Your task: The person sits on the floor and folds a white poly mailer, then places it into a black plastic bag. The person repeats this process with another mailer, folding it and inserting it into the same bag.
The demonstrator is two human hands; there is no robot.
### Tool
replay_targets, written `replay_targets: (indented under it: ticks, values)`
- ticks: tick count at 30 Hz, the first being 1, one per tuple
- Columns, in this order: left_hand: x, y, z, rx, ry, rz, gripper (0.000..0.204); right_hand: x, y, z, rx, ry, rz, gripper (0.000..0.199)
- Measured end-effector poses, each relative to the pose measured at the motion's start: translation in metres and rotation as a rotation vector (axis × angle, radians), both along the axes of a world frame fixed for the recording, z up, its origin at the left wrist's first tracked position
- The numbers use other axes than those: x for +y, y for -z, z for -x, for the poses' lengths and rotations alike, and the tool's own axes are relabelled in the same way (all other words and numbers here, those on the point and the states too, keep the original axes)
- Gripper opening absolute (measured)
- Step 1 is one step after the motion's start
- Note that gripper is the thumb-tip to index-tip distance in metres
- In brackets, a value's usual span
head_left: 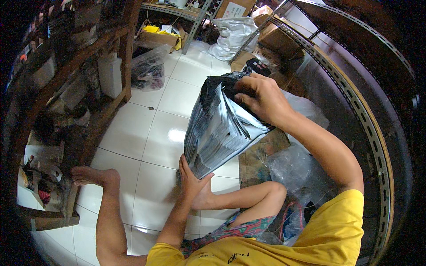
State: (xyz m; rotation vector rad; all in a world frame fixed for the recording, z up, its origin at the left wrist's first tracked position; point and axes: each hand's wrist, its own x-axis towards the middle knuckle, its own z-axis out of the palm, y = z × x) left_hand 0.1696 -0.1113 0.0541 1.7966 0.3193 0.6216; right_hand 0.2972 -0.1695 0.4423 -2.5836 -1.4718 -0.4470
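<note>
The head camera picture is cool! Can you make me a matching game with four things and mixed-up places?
Things:
1. The person's left hand
2. The person's right hand
3. The crumpled white plastic sack
4. The clear plastic bag with dark contents

Places:
A. On the floor tiles beside the brown wooden shelf
B. At the upper end of the shiny black plastic bag
C. Near the top middle of the picture
D. At the lower end of the shiny black plastic bag

Right pairs: 1-D, 2-B, 3-C, 4-A
</note>
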Motion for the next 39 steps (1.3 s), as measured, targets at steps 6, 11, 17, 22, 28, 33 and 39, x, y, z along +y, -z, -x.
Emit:
replay_targets:
  ticks: [6, 11, 17, 22, 28, 33, 39]
  values:
    - [0.001, -0.003, 0.001, 0.041, -0.003, 0.005, 0.139, -0.003, 0.005, -0.001, -0.021, -0.031, -0.028, 0.016]
    - [-0.001, -0.001, -0.001, 0.025, -0.002, -0.025, 0.139, -0.013, 0.009, -0.003, -0.168, -0.095, -0.029, 0.011]
    - [-0.001, -0.002, -0.002, 0.021, 0.006, -0.041, 0.140, -0.018, 0.005, -0.001, -0.332, -0.167, 0.097, 0.008]
    - [-0.003, 0.002, -0.003, -0.009, -0.010, -0.073, 0.140, -0.019, -0.005, 0.011, -0.291, -0.118, 0.226, 0.008]
    - [-0.003, -0.001, -0.002, -0.016, 0.011, -0.049, 0.141, -0.015, -0.017, 0.019, -0.138, 0.059, 0.438, 0.020]
    - [0.001, -0.003, -0.002, -0.004, 0.018, -0.038, 0.142, 0.004, -0.034, 0.016, -0.019, 0.110, 0.679, 0.048]
    - [-0.003, -0.008, -0.007, -0.001, 0.011, 0.001, 0.143, 0.016, -0.029, -0.014, 0.438, -0.100, 0.708, 0.069]
